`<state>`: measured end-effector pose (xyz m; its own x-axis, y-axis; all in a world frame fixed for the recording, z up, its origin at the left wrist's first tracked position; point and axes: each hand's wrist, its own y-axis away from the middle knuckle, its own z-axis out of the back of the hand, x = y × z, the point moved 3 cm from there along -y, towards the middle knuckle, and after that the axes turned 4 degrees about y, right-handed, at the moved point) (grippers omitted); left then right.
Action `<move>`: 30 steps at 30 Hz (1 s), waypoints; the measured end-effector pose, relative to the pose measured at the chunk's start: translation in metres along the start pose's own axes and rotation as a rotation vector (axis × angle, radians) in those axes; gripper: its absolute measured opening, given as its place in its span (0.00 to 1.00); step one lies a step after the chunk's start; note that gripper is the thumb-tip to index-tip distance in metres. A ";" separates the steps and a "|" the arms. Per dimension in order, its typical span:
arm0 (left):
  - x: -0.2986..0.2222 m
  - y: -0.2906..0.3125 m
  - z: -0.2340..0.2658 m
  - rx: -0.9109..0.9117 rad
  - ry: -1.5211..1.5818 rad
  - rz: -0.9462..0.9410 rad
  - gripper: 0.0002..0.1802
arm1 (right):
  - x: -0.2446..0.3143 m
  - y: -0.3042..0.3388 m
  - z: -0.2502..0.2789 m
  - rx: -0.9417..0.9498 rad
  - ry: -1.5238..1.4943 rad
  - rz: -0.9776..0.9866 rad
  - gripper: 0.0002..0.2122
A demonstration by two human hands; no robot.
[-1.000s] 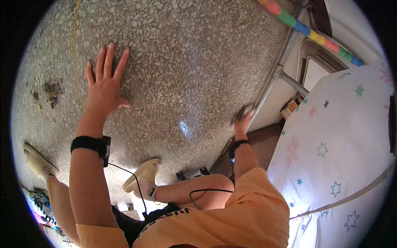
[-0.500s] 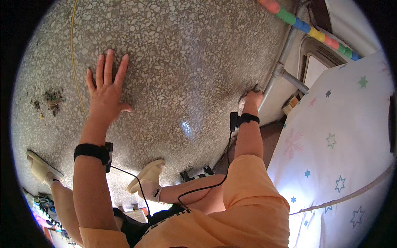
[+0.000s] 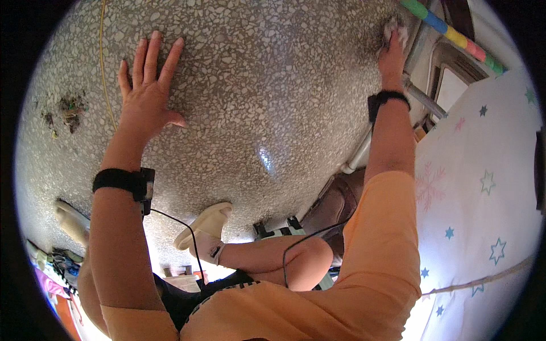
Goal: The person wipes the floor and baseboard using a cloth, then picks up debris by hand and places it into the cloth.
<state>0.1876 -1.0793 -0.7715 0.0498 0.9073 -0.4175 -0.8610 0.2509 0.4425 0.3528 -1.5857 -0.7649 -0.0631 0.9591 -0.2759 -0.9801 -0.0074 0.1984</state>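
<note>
My left hand point(image 3: 147, 102) lies palm down on the speckled terrazzo floor point(image 3: 244, 85), its fingers spread and nothing under them that I can see. At the far right, my arm stretched forward, my right hand point(image 3: 391, 55) is closed on a crumpled whitish cloth point(image 3: 397, 29). The cloth presses on the floor close beside a grey pipe point(image 3: 418, 48); part of it is hidden by my fingers. Dark straps with small devices and black cables sit on both wrists.
A small heap of debris point(image 3: 70, 113) lies left of my left hand, near a thin yellow cord point(image 3: 103, 62). A striped multicoloured pole point(image 3: 455, 37) slants across the upper right. White star-patterned fabric point(image 3: 466, 187) hangs at the right. A cream slipper point(image 3: 210, 221) is below.
My right hand has moved forward and right along the pipe with the cloth. My left hand stays spread on the floor, a little higher in view.
</note>
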 end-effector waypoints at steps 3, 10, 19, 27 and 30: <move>0.000 0.000 -0.001 -0.061 0.057 -0.067 0.78 | -0.015 0.115 -0.021 0.153 -0.076 -0.274 0.31; 0.009 0.002 -0.002 -0.138 0.057 -0.156 0.73 | 0.071 0.328 -0.035 0.416 -0.376 -0.921 0.30; 0.017 -0.003 0.005 -0.031 0.039 -0.222 0.63 | 0.337 0.252 0.056 -0.256 -0.307 -0.090 0.30; 0.024 0.078 0.088 0.284 0.293 -0.442 0.21 | 0.272 0.349 0.041 0.066 -0.381 -0.457 0.33; 0.013 0.129 0.110 0.384 0.299 -0.442 0.15 | 0.278 0.330 0.060 0.333 -0.504 -0.928 0.33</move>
<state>0.1332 -0.9983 -0.6329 0.1670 0.5724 -0.8028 -0.5469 0.7313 0.4077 0.0229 -1.3043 -0.7194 0.8280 0.5586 -0.0492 -0.5024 0.7780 0.3771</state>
